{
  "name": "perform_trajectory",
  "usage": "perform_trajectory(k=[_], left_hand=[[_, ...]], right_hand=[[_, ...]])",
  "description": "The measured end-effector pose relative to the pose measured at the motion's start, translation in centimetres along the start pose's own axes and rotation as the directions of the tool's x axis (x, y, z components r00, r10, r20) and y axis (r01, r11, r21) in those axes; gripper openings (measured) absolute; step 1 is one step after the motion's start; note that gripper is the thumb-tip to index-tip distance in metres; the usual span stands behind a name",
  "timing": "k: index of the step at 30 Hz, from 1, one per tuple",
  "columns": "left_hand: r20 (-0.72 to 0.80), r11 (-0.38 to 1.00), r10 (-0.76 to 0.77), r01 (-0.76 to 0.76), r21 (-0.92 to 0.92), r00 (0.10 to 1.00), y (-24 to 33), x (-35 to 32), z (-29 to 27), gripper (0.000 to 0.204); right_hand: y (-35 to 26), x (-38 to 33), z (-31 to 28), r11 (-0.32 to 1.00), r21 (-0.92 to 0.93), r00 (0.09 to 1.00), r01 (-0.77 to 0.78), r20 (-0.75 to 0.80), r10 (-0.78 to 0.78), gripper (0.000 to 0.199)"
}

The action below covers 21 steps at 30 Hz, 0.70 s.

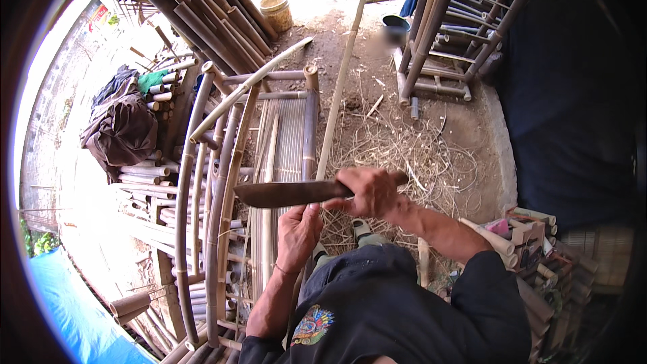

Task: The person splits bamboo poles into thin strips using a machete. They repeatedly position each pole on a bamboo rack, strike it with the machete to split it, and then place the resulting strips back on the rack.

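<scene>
My right hand (369, 192) is wrapped round the handle of a machete (286, 194), just above my lap. Its broad dark blade points left and lies across the near end of a long, pale bamboo strip (344, 71). Just below the blade, my left hand (296, 234) is closed on that strip, thumb up; the fingers are partly hidden. From there the strip runs far forward over the ground. Beside my left hand is a bamboo bench (286, 138) with a slatted seat.
Thin bamboo shavings (411, 155) litter the dirt floor ahead. A bamboo rack (438, 34) stands far right, a bucket (275, 13) far off. Dark bamboo poles (202, 10) lean at the far left. Cut bamboo pieces (532, 243) are piled near my right elbow.
</scene>
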State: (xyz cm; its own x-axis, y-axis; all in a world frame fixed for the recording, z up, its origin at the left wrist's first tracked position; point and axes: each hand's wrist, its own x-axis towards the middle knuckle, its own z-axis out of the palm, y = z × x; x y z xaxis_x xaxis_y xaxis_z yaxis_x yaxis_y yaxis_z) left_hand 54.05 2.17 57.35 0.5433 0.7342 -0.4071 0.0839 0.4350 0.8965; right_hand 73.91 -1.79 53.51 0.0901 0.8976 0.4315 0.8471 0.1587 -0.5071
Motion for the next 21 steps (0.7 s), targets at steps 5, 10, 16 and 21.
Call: perform_trajectory(k=[5, 10, 16, 21], left_hand=[[0.016, 1.000, -0.010, 0.010, -0.015, 1.000, -1.6, -3.0, -0.2, 0.042], [0.054, 0.998, -0.064, 0.064, 0.011, 0.996, -2.3, -5.5, -1.3, 0.042], [0.084, 0.997, -0.074, 0.076, -0.025, 0.994, -4.0, -8.6, -3.8, 0.041], [0.070, 0.996, -0.085, 0.083, 0.040, 0.994, -4.7, -9.4, -4.5, 0.041]], right_hand=[[6.0, 3.1, -2.7, 0.953, -0.081, 0.954, -0.293, -0.095, 0.285, 0.069], [8.5, 2.5, -4.7, 0.932, -0.125, 0.940, -0.339, -0.083, 0.331, 0.069], [9.8, 2.6, -6.5, 0.948, -0.180, 0.954, -0.262, -0.198, 0.226, 0.068], [7.8, 1.1, -4.6, 0.994, -0.105, 0.993, -0.016, -0.115, 0.004, 0.068]])
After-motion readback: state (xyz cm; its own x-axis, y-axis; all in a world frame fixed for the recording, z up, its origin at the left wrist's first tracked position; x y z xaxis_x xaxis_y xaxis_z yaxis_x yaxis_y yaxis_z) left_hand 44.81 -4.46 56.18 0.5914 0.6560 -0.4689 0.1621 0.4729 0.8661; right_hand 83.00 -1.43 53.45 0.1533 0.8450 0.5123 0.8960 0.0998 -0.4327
